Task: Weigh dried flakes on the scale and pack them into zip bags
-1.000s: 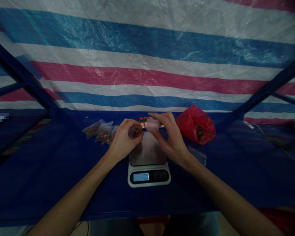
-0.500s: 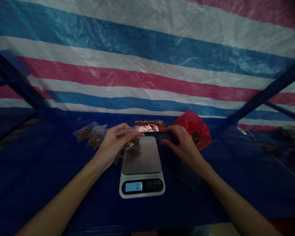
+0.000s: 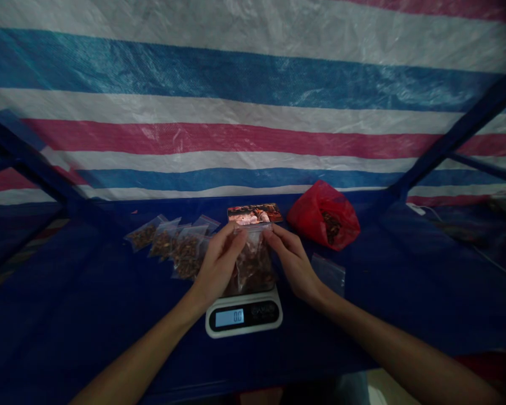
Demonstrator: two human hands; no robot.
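A small clear zip bag (image 3: pixel 253 261) with brown pieces inside is held upright over the steel platform of a white kitchen scale (image 3: pixel 243 316). My left hand (image 3: pixel 219 263) pinches the bag's top left edge. My right hand (image 3: pixel 293 261) pinches its top right edge. The scale's display reads 0.0. The platform is mostly hidden behind the bag and my hands.
Several filled clear bags (image 3: pixel 168 243) lie in a row to the left of the scale. A red plastic bag (image 3: pixel 324 215) holding brown pieces sits at the back right. A phone (image 3: pixel 254 214) lies behind the scale. An empty clear bag (image 3: pixel 329 273) lies right of the scale on the blue cloth (image 3: pixel 405 292).
Both hands have come together on one filled bag above the scale; half a second ago the right hand was apart near the red bag. The camera view shifted slightly.
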